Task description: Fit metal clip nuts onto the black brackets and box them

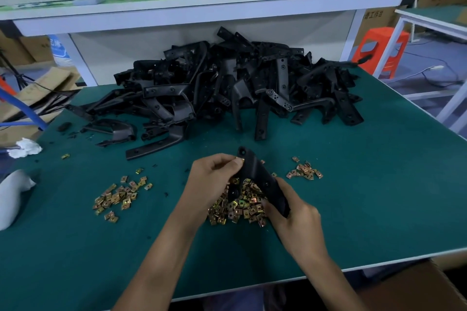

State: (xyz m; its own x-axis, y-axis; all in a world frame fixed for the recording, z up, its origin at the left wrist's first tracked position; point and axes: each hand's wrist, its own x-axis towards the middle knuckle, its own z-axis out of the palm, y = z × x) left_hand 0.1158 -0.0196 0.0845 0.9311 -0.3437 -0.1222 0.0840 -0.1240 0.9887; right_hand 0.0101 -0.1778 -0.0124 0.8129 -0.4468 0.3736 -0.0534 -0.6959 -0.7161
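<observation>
My right hand (293, 214) grips the lower end of a black bracket (255, 171) that slants up to the left above the table. My left hand (214, 177) pinches a small brass-coloured clip nut (239, 160) against the bracket's upper edge. Under both hands lies a heap of clip nuts (240, 207). Two smaller scatters of clip nuts lie at the left (118, 195) and at the right (304, 171). A big pile of black brackets (227, 83) fills the back of the green table (379, 184).
A cardboard box (417, 288) shows past the table's front right edge. A white rag (25, 148) and a grey object (12, 197) lie at the left edge. An orange stool (381, 50) stands at the back right. A shelf (202, 5) runs above the pile.
</observation>
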